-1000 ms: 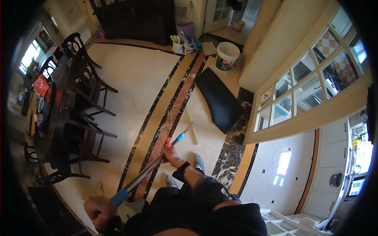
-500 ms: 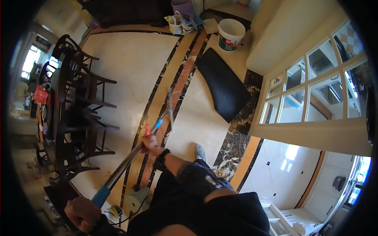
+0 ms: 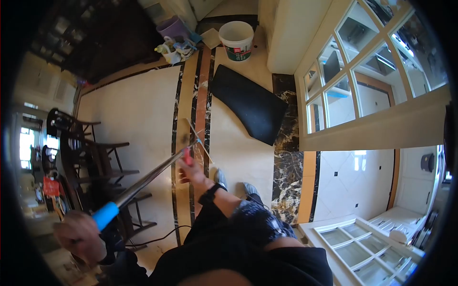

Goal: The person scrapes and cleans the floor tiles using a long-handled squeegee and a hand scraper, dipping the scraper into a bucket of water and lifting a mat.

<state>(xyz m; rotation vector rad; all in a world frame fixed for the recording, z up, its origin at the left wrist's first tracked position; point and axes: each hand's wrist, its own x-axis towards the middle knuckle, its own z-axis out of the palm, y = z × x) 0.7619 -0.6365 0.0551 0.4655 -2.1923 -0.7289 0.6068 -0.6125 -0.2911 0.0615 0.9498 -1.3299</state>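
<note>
A long metal pole [image 3: 152, 177] with a blue grip slants across the middle of my view. My left hand [image 3: 80, 234] is wrapped round the end of its blue grip [image 3: 105, 215]. At the far end, a thin crossbar head [image 3: 205, 151] rests over the striped floor band. My right hand [image 3: 192, 172], with a dark watch on the wrist, is closed beside the pole's lower end. A small red object [image 3: 187, 156] sticks up from its fingers; its kind is unclear. Whether those fingers also touch the pole I cannot tell.
A black panel [image 3: 248, 105] lies on the floor ahead. Beyond it stand a white bucket [image 3: 236, 39], a purple bin [image 3: 172, 29] and bottles [image 3: 171, 50]. Dark chairs [image 3: 107, 152] are at the left, a glass-paned door [image 3: 355, 81] at the right. A black cable [image 3: 162, 237] trails near my legs.
My view has swung to the left. The pole lies flatter, and its crossbar head has turned. The red object has passed from the pole's left side to its right.
</note>
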